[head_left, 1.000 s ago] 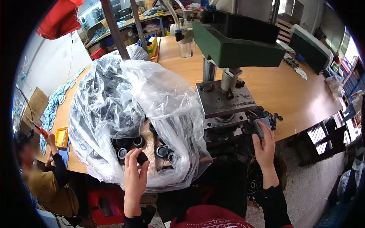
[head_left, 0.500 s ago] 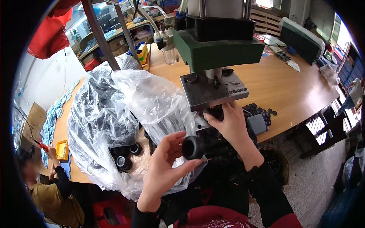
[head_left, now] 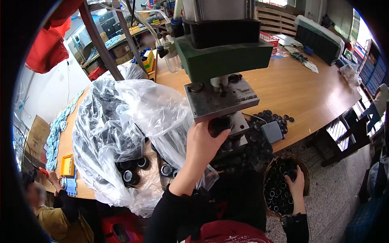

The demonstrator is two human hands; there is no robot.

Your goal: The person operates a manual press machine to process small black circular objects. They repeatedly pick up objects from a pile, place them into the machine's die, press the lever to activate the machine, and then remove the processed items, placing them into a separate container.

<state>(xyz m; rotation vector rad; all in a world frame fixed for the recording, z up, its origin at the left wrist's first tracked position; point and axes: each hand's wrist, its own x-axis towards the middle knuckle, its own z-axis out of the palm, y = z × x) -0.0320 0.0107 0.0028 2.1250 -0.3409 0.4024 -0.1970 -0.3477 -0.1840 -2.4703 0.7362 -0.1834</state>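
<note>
— We see thin, crinkled clear plastic in the bag (head_left: 121, 121), glossy where light hits; the black rings (head_left: 131, 176) inside look like matt rubber or plastic.

— We agree. The press plate (head_left: 221, 99) is dull grey metal, its head (head_left: 223, 56) painted matt green. The table (head_left: 291, 89) is smooth, faintly shiny wood, and the basket (head_left: 304, 170) looks woven and rough

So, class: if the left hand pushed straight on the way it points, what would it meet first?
Probably the underside of the grey press plate: the left hand holds a black round part just beneath it. Depth is unclear.
</note>
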